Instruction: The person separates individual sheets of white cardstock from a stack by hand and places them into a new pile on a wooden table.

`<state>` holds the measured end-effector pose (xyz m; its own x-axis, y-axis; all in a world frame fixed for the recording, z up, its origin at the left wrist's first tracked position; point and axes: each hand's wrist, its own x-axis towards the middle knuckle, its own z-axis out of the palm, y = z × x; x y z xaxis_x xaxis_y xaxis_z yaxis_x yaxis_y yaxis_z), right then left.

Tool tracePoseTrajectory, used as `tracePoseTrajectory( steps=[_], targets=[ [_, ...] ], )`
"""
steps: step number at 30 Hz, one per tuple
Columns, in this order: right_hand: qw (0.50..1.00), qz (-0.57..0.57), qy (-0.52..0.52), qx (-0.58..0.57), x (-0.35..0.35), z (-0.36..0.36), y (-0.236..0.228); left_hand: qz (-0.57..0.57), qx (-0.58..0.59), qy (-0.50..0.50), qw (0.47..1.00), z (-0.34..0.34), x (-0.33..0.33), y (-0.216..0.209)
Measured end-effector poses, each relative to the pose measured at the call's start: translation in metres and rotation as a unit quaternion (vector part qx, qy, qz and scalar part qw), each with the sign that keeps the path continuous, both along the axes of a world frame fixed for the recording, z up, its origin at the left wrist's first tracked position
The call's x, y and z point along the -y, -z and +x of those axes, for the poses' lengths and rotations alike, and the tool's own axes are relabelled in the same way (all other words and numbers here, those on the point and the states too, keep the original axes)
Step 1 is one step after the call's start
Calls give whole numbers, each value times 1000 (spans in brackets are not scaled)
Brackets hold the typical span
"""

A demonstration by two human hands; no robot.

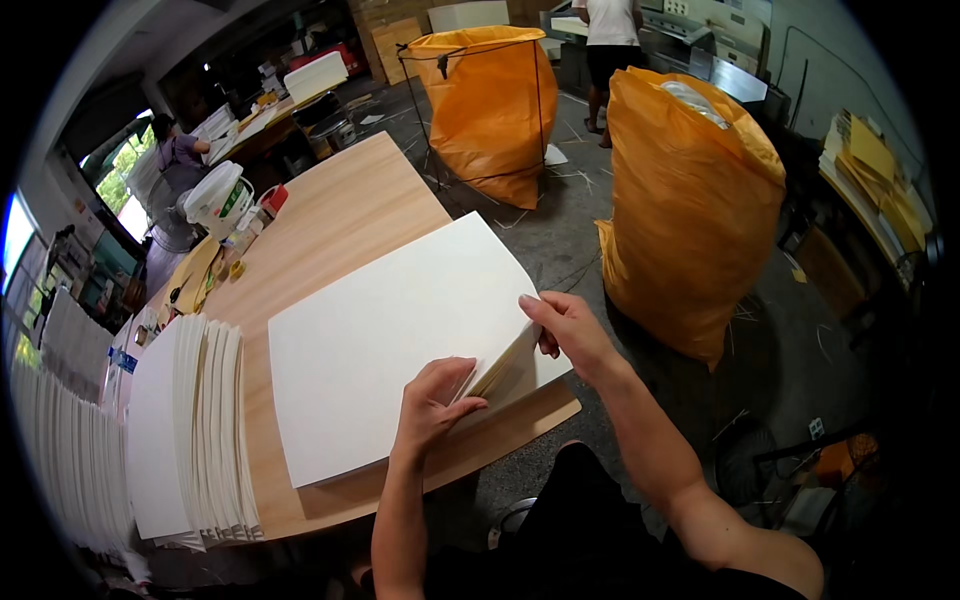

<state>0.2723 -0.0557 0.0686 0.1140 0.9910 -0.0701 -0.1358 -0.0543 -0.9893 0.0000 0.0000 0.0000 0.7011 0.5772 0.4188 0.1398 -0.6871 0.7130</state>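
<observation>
A large stack of white sheets (390, 330), perhaps paper or thin card, lies at an angle near the front of the wooden table. Its near right part is lifted and bent, showing cream-coloured edges. At that corner my right hand (568, 332) pinches the sheets, its thumb on top and the other fingers beneath. My left hand (436, 400) is closed round the near edge, with layered sheet edges between thumb and fingers. How many sheets each hand grips is hidden.
Fanned stacks of white sheets (185, 430) stand at the left of the wooden table (340, 210). A white bucket (215, 198) and tape rolls sit farther back. Two big orange sacks (690, 210) stand on the floor beyond. Two other people (608, 30) are in the background.
</observation>
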Motion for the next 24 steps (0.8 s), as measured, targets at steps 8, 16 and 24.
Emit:
tracePoseTrajectory(
  steps=[8,16,24],
  targets=[
    [987,30,67,140,-2,-20,-1,-103,62,-91,989,6,13,-23],
    [999,22,11,-41,-2,-10,-1,-31,76,-68,994,18,19,-29],
    [992,28,47,112,4,-15,-8,-81,88,-82,989,15,17,-20]
  ],
)
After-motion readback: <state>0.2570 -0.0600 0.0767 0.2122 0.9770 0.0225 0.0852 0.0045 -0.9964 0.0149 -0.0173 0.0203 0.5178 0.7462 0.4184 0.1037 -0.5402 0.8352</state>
